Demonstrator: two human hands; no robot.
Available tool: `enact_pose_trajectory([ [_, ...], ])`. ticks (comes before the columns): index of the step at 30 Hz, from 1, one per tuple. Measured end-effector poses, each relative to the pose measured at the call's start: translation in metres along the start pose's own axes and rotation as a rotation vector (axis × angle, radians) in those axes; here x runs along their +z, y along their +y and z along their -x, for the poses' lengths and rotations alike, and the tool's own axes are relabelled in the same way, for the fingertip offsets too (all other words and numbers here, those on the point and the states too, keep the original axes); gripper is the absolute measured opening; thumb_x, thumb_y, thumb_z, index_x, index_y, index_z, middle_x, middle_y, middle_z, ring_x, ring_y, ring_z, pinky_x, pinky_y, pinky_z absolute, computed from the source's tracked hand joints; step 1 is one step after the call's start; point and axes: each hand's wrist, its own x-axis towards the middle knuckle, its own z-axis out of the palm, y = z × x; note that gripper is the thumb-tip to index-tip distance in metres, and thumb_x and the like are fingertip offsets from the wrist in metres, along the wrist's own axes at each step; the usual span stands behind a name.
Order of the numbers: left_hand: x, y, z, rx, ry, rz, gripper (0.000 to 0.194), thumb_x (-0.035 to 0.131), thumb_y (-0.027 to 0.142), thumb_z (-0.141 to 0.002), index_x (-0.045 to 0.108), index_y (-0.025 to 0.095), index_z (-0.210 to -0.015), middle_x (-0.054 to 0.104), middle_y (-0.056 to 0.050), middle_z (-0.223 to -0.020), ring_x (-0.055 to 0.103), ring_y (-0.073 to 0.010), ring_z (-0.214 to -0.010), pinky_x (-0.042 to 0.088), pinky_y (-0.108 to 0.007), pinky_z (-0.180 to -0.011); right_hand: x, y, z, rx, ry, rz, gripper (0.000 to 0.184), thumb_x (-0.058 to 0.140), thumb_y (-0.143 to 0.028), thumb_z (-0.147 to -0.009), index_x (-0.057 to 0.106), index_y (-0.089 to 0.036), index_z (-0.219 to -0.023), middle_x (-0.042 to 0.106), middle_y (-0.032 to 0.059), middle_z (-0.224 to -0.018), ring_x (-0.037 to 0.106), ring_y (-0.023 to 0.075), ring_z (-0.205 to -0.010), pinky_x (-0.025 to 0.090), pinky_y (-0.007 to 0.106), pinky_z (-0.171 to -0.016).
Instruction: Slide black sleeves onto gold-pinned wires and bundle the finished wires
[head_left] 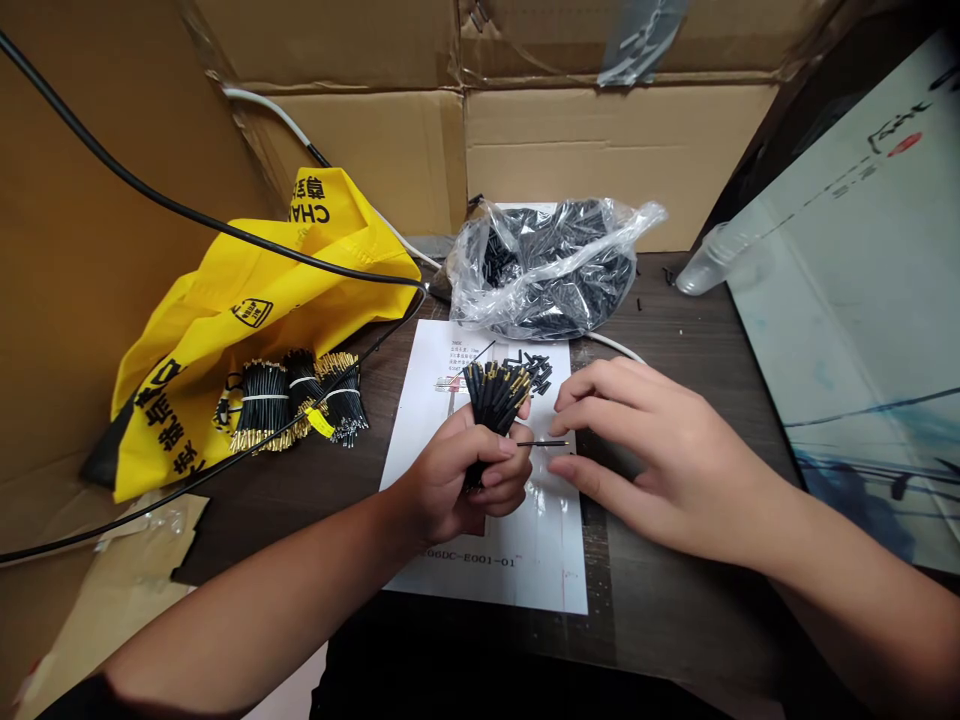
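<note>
My left hand (476, 470) is closed around a bundle of short black wires (495, 395) with gold-coloured metal ends, held upright over a printed sheet. One single wire (544, 443) sticks out sideways from between its thumb and fingers, toward the right. Just beyond that wire's tip, my right hand (637, 445) has its thumb and fingers apart, with nothing between them. Small black sleeve pieces (538, 372) lie loose on the sheet behind the bundle. The printed paper sheet (551, 560) lies under my left hand, which hides part of its drawing.
A clear plastic bag (555, 265) full of small black pieces sits at the back. On the left, tied wire bundles (264, 395) lie by a yellow bag (300, 270). A black cable (150, 190) crosses the left side. Cardboard boxes (600, 150) stand behind; a pale panel (862, 300) leans right.
</note>
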Motion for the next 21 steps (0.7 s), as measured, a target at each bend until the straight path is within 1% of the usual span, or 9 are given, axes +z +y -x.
enact_pose_trajectory([
  [3, -0.001, 0.000, 0.000, 0.007, -0.025, 0.021, 0.015, 0.054, 0.018, -0.081, 0.049, 0.022, -0.095, 0.036, 0.010, -0.051, 0.018, -0.0046, -0.037, 0.024, -0.013, -0.036, -0.001, 0.002, 0.000, 0.003, 0.002, -0.058, 0.009, 0.060, -0.024, -0.091, 0.066, -0.020, -0.097, 0.064, 0.0073, -0.096, 0.059, 0.0215, -0.089, 0.049, 0.038, -0.079],
  [6, -0.002, 0.000, 0.001, 0.014, -0.049, 0.018, 0.012, 0.054, 0.024, -0.085, 0.049, 0.022, -0.096, 0.036, 0.010, -0.052, 0.019, -0.0043, -0.037, 0.024, -0.014, -0.037, -0.001, 0.001, -0.003, 0.013, 0.045, -0.133, 0.008, 0.058, -0.020, -0.092, 0.065, -0.020, -0.093, 0.065, 0.0064, -0.092, 0.060, 0.0202, -0.087, 0.050, 0.036, -0.078],
  [8, -0.002, -0.002, 0.002, 0.014, -0.048, 0.004, 0.015, 0.056, 0.030, -0.087, 0.049, 0.022, -0.098, 0.036, 0.010, -0.053, 0.020, -0.0042, -0.037, 0.023, -0.014, -0.036, -0.001, 0.000, -0.005, 0.026, 0.083, -0.169, 0.008, 0.058, -0.020, -0.092, 0.066, -0.021, -0.093, 0.067, 0.0058, -0.091, 0.061, 0.0197, -0.086, 0.050, 0.036, -0.077],
  [10, 0.000, -0.003, 0.003, 0.006, -0.031, -0.020, 0.019, 0.060, 0.032, -0.086, 0.048, 0.022, -0.098, 0.035, 0.011, -0.053, 0.019, -0.0036, -0.037, 0.023, -0.014, -0.036, 0.000, -0.002, -0.007, 0.037, 0.125, -0.187, 0.009, 0.058, -0.021, -0.092, 0.067, -0.022, -0.093, 0.068, 0.0052, -0.091, 0.063, 0.0194, -0.086, 0.051, 0.035, -0.077],
  [13, 0.003, -0.007, 0.002, -0.034, 0.011, -0.093, 0.022, 0.066, 0.029, -0.084, 0.046, 0.021, -0.090, 0.033, 0.012, -0.050, 0.018, -0.0021, -0.036, 0.023, -0.013, -0.035, 0.002, -0.005, -0.008, 0.041, 0.199, -0.188, 0.008, 0.060, -0.021, -0.091, 0.068, -0.022, -0.093, 0.069, 0.0047, -0.090, 0.064, 0.0191, -0.085, 0.052, 0.035, -0.077],
  [16, 0.005, -0.010, 0.001, -0.073, 0.057, -0.134, 0.026, 0.068, 0.025, -0.082, 0.043, 0.020, -0.081, 0.032, 0.013, -0.048, 0.019, -0.0015, -0.035, 0.022, -0.012, -0.035, 0.006, -0.006, -0.007, 0.031, 0.255, -0.168, 0.007, 0.061, -0.020, -0.091, 0.068, -0.022, -0.092, 0.068, 0.0046, -0.088, 0.064, 0.0186, -0.082, 0.052, 0.035, -0.074],
  [18, 0.005, -0.011, 0.001, -0.095, 0.060, -0.126, 0.022, 0.066, 0.022, -0.082, 0.044, 0.019, -0.078, 0.032, 0.012, -0.045, 0.019, -0.0016, -0.034, 0.021, -0.012, -0.034, 0.009, -0.007, -0.007, 0.027, 0.274, -0.149, 0.007, 0.061, -0.019, -0.090, 0.067, -0.022, -0.092, 0.067, 0.0045, -0.088, 0.063, 0.0185, -0.082, 0.052, 0.035, -0.074],
  [21, 0.002, -0.011, 0.001, -0.131, 0.031, -0.082, 0.013, 0.058, 0.016, -0.083, 0.047, 0.018, -0.077, 0.031, 0.012, -0.044, 0.018, -0.0022, -0.032, 0.021, -0.012, -0.032, 0.012, -0.006, -0.006, 0.026, 0.320, -0.126, 0.011, 0.064, -0.018, -0.088, 0.067, -0.022, -0.099, 0.067, 0.0049, -0.091, 0.063, 0.0192, -0.085, 0.053, 0.036, -0.077],
])
